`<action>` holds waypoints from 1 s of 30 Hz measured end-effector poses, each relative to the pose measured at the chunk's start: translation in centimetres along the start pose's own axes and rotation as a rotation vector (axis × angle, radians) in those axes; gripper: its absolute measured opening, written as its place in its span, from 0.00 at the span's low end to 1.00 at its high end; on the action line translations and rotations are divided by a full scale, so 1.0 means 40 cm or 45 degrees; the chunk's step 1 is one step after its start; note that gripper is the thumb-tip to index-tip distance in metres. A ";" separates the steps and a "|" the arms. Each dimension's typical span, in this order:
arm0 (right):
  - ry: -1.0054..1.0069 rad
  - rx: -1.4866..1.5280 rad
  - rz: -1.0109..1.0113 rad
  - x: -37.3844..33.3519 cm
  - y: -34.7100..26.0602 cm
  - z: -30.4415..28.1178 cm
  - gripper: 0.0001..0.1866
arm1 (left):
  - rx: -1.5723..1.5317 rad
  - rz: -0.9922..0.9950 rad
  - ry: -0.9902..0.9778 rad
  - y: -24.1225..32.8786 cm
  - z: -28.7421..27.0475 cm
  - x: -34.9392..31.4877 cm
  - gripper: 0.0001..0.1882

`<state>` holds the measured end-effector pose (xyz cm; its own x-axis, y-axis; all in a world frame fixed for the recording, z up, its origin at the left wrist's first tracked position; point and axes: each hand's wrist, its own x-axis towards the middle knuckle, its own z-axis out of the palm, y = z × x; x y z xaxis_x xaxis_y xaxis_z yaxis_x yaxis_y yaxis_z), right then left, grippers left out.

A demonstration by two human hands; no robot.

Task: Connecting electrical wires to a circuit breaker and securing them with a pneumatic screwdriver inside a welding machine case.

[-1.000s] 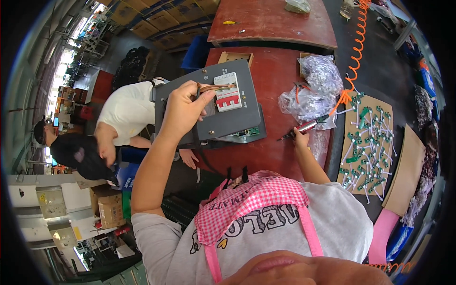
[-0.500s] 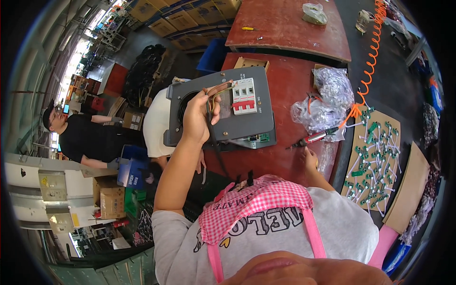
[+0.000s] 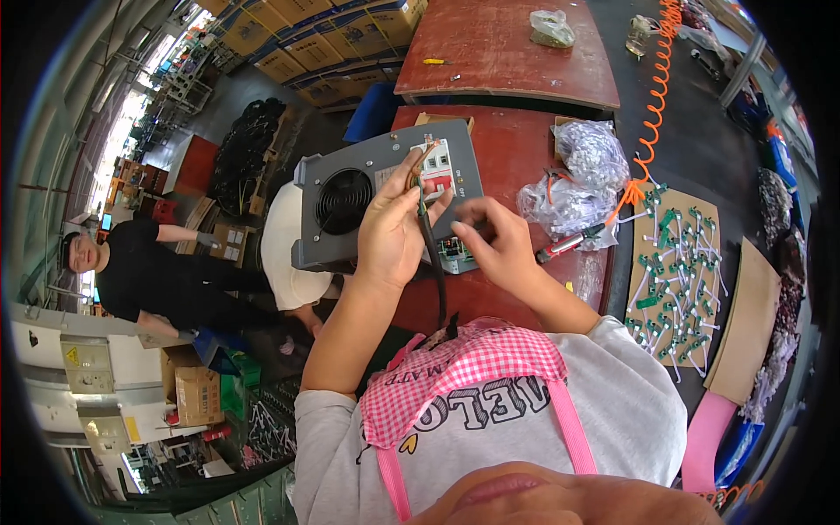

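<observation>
A dark grey metal box with a round fan grille lies on the red table. On its panel sits a white circuit breaker with a red switch bar, partly covered by my fingers. My left hand is closed around a black cable, whose stripped wires reach the breaker's upper end. Close by on the right is my right hand, its fingers loosely bent and apart, nothing visible in them. Below the panel edge shows a green circuit board.
A red and black power screwdriver lies by clear plastic bags of parts. An orange coiled hose runs along the right. Several small green boards with white leads lie on cardboard. A person in black stands at the left.
My right hand has left the screwdriver's side and come up beside the cable and my left hand. My left hand still holds the cable, now with fingers over the breaker.
</observation>
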<state>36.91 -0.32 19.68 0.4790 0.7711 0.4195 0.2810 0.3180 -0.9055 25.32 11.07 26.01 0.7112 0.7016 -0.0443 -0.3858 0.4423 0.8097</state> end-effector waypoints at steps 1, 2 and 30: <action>-0.017 -0.099 -0.031 0.016 -0.016 -0.001 0.11 | 0.003 0.017 -0.022 -0.002 0.005 -0.009 0.25; -0.034 -0.198 -0.060 0.023 -0.029 -0.005 0.12 | -0.002 0.015 -0.025 -0.003 0.014 -0.014 0.25; -0.021 0.430 0.235 0.070 -0.041 0.010 0.07 | 0.356 0.136 0.022 -0.037 -0.023 -0.051 0.29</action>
<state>37.46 1.53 22.30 0.4820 0.8401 0.2486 -0.0998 0.3346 -0.9371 23.90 9.49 24.37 0.6645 0.7461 0.0421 -0.2797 0.1961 0.9398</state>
